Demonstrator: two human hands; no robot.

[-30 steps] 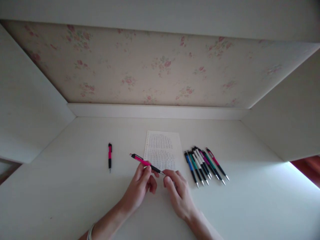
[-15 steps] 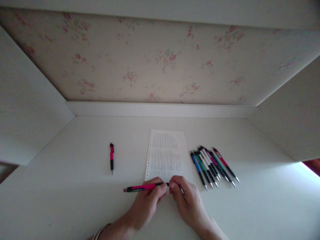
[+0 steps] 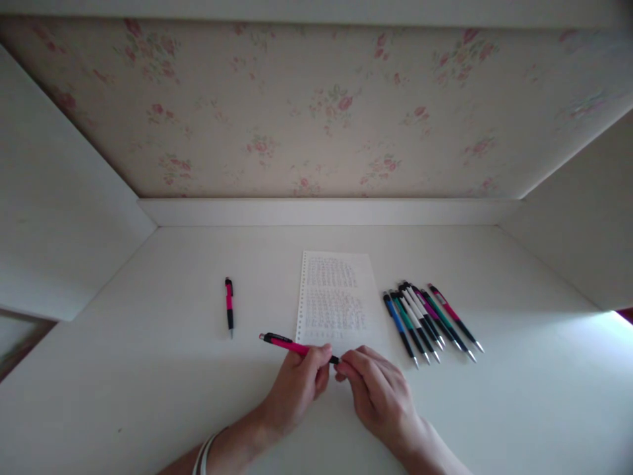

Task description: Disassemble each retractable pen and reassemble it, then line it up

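My left hand (image 3: 299,386) is closed around the middle of a pink and black pen (image 3: 283,342), whose clip end points up and left. My right hand (image 3: 378,392) pinches the pen's black tip end, fingers curled together. Both hands meet low in the middle of the white desk (image 3: 148,369), just below a written sheet of punched paper (image 3: 336,297). A second pink and black pen (image 3: 229,305) lies alone to the left. A row of several pens (image 3: 430,320) in blue, green, white, purple and pink lies to the right of the paper.
White side panels (image 3: 59,218) close the desk in on the left and right. A floral wallpapered back wall (image 3: 316,112) rises behind a white ledge (image 3: 321,211). A bangle (image 3: 202,452) circles my left wrist.
The pen in my hands went from slanted to level and is now slanted again, clip end higher. My right fingers closed on its tip. The camera view shifted slightly.
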